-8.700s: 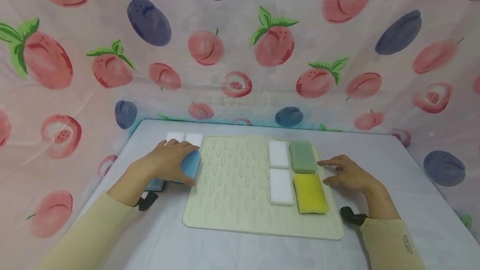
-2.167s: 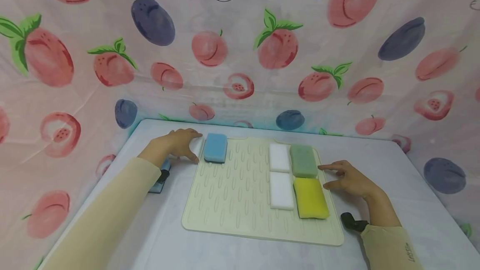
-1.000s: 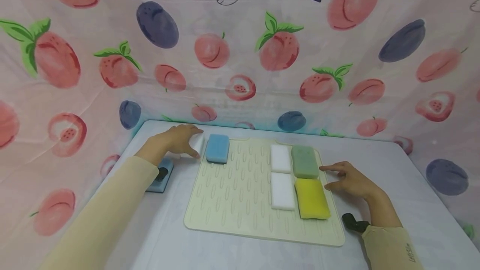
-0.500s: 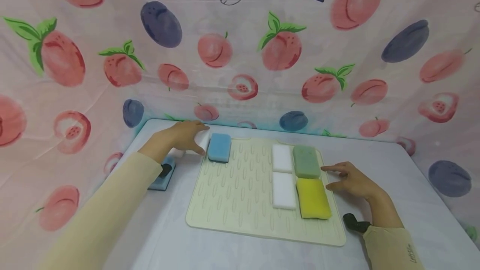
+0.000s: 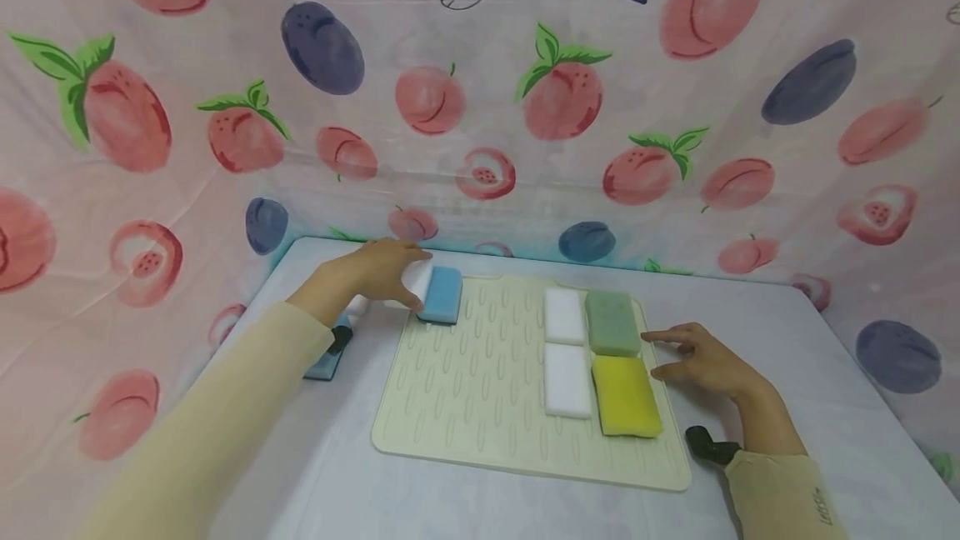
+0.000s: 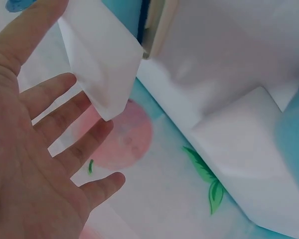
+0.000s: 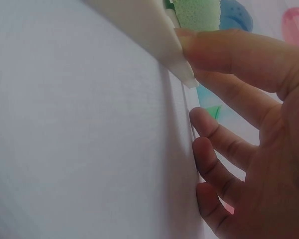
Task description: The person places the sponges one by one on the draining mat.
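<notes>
My left hand (image 5: 382, 267) pinches a white sponge block (image 5: 422, 277) between thumb and fingertips. In the left wrist view the same white sponge block (image 6: 102, 55) stands tilted against the fingertips. It is right beside a blue sponge (image 5: 444, 294) lying on the far left corner of a cream ridged mat (image 5: 480, 415). My right hand (image 5: 697, 357) rests at the mat's right edge, thumb and index finger touching it, the other fingers loosely bent in the right wrist view. Near it on the mat lie a green sponge (image 5: 611, 323) and a yellow sponge (image 5: 627, 398).
Two white sponge blocks lie in a column on the mat, the far block (image 5: 564, 315) and the near block (image 5: 567, 382). Left of the mat, another white block (image 5: 358, 304) and a blue sponge (image 5: 322, 369) are partly hidden by the left arm. A fruit-print curtain (image 5: 480, 107) hangs behind.
Earlier, my left hand set the blue sponge on the mat's far left corner. It then took hold of a white sponge block and has moved it right, up to the blue sponge. The right hand stays put.
</notes>
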The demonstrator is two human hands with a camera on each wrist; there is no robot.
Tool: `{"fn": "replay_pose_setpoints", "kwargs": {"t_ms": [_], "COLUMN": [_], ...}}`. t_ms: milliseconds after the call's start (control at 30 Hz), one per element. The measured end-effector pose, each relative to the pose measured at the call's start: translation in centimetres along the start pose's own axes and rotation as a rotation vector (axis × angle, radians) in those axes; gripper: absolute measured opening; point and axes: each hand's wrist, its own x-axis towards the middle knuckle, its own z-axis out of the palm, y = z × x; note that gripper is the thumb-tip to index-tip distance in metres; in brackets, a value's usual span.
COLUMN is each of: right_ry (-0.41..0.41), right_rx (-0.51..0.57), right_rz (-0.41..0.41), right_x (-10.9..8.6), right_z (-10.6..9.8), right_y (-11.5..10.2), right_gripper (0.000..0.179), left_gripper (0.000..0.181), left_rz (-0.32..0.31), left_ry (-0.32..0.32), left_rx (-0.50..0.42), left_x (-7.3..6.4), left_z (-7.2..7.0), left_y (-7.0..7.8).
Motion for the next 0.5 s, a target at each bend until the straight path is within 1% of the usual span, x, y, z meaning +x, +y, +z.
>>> {"fn": "replay_pose_setpoints", "kwargs": {"t_ms": [300, 500], "right_ry": [0.002, -0.002], "right_rx": [-0.003, -0.003], "right_rz": [-0.006, -0.008], "right_x": [0.1, 0.0], "right_z": [0.1, 0.1], "right_y": [0.1, 0.1], "right_gripper": [0.069, 0.069], "left_gripper": [0.096, 0.097], "left_rz": [0.025, 0.034], "left_ry": [0.013, -0.002], "left_rx": [0.015, 0.031], "left_x": [0.8, 1.3], "left_z": [0.1, -0.1], "left_y": [1.0, 1.9]}}
